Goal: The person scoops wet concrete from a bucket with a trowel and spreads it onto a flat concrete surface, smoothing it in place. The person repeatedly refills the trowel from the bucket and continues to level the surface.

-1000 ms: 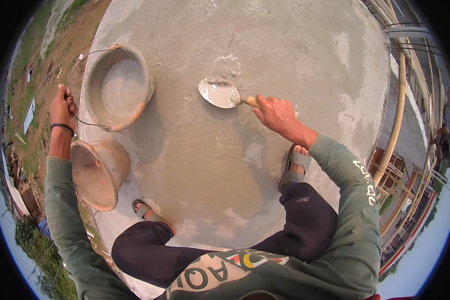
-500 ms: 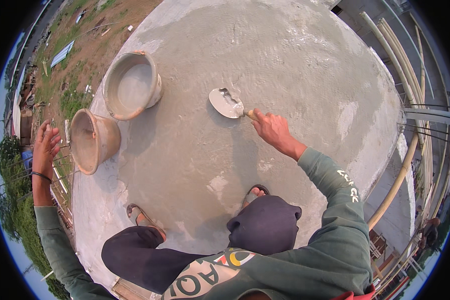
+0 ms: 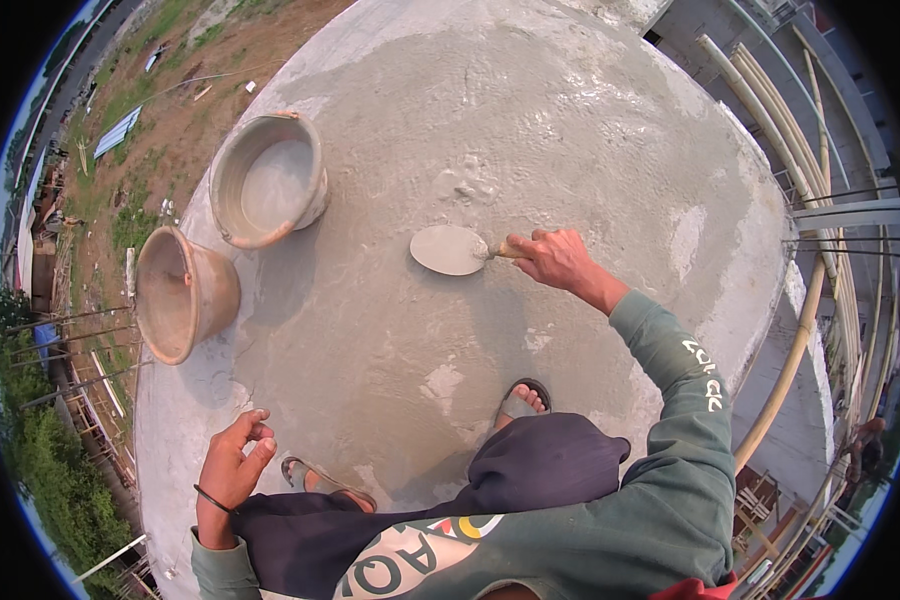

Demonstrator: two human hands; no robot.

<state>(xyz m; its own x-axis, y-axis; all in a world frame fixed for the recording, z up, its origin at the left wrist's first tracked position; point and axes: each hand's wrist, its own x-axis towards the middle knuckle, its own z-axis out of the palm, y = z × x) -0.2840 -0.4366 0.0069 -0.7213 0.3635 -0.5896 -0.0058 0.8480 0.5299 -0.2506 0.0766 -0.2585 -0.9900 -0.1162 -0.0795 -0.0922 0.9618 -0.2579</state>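
My right hand (image 3: pixel 562 264) is closed around the wooden handle of a trowel (image 3: pixel 448 250), whose broad rounded blade is held low over wet grey cement (image 3: pixel 390 340). Just beyond the blade sits a small fresh heap of mortar (image 3: pixel 469 181). My left hand (image 3: pixel 234 460) hangs above my left knee, empty, with its fingers loosely bent and apart. Two mortar-stained buckets stand to the left: the farther bucket (image 3: pixel 317 200) has some grey residue inside, and the nearer bucket (image 3: pixel 213 300) leans toward the left edge.
I am on a raised concrete slab (image 3: pixel 185 420) with a drop to grassy ground (image 3: pixel 120 200) on the left. Bamboo poles (image 3: pixel 800 350) and a lower structure lie past the right edge. My sandalled feet (image 3: pixel 523 398) rest on the cement surface.
My left hand has come down and inward from the far left to near my knee. The trowel has moved slightly nearer, its blade now bare of the mortar lump, which lies on the surface.
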